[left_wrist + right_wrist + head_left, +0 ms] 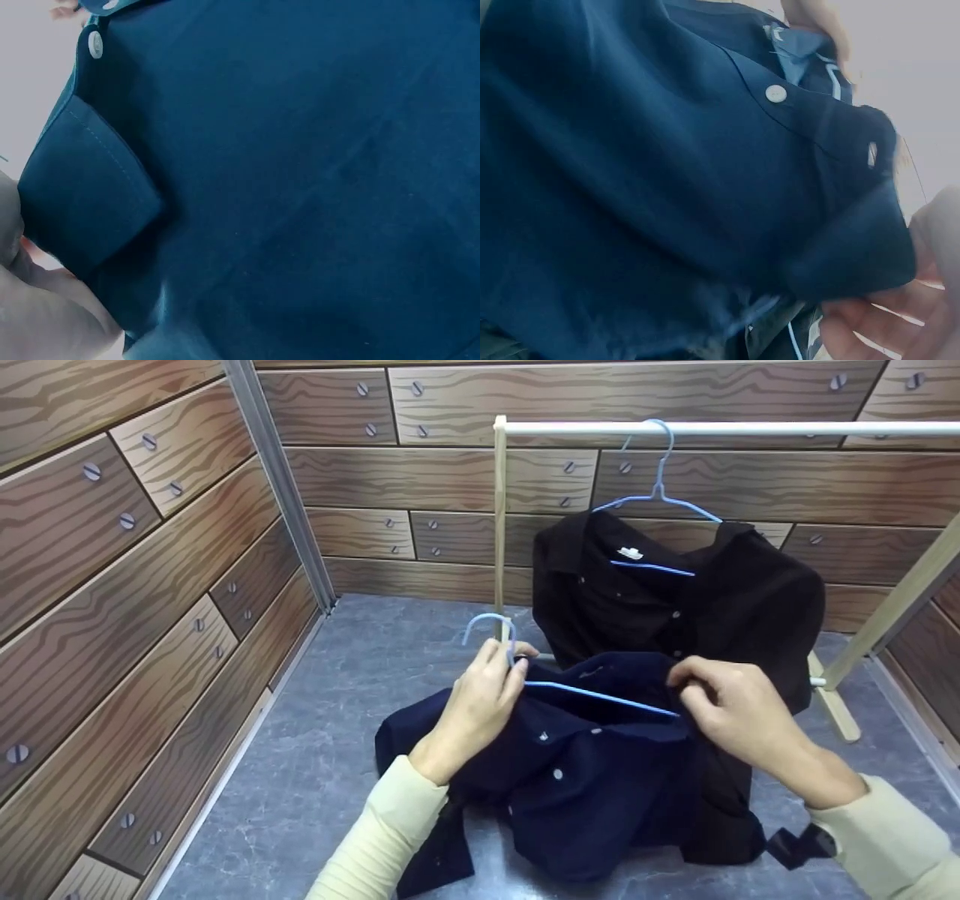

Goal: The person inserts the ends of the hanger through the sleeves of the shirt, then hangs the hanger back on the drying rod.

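A navy button-up shirt point(600, 795) hangs between both hands, a light blue hanger point(600, 697) running across inside its neck opening. My left hand point(484, 690) grips the hanger just under its hook, together with the collar beside it. With thumb and curled fingers my right hand point(735, 705) pinches the collar at the other side, close to the hanger's end. White buttons point(776, 94) show along the shirt front in the right wrist view. The left wrist view is filled mostly by the shirt's cloth point(300, 180), with a collar point point(97, 187) next to the fingers.
Behind, a black shirt point(757, 600) hangs on another blue hanger point(658, 491) from the white rail point(735, 428) of a wooden rack. One rack post point(500, 525) stands left of it, and a slanted leg point(892, 607) at right. Wood-patterned walls point(150, 607) enclose the grey surface point(285, 780).
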`<state>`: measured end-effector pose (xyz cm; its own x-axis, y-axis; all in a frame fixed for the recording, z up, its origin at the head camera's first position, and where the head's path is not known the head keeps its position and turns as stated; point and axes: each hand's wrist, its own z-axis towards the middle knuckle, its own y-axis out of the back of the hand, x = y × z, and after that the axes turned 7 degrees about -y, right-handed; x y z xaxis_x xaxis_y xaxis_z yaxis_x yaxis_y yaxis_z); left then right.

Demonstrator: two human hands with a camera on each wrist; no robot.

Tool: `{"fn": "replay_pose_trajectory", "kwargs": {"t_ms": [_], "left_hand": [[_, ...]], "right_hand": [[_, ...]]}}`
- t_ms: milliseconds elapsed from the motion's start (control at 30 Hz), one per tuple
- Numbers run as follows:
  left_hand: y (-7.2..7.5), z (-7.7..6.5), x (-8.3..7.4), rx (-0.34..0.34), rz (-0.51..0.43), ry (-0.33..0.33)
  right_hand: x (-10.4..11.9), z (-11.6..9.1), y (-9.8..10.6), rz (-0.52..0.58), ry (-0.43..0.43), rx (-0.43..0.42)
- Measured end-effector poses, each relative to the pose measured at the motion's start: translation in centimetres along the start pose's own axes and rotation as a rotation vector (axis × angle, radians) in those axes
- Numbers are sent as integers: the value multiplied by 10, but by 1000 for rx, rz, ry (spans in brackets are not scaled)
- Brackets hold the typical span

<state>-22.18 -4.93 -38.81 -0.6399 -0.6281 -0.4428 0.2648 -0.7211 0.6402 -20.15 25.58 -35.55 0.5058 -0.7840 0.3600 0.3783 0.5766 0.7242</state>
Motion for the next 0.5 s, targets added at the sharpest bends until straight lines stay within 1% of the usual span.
{"fn": "replay_pose_trajectory", "kwargs": {"t_ms": [133, 200, 300, 400, 500], "left_hand": [[-2, 0, -5, 25, 72, -50], [-3, -1, -6, 40, 115, -77], [-6, -3, -10, 61, 175, -111], [-11, -2, -19, 77, 180, -152], [-15, 1, -30, 89, 152, -191]], "right_hand": [[5, 2, -2, -87, 49, -19], [7, 4, -2, -98, 53, -28], [12, 6, -4, -83, 63, -44], [20, 9, -12, -74, 89, -34], [29, 10, -24, -73, 124, -15]]}}
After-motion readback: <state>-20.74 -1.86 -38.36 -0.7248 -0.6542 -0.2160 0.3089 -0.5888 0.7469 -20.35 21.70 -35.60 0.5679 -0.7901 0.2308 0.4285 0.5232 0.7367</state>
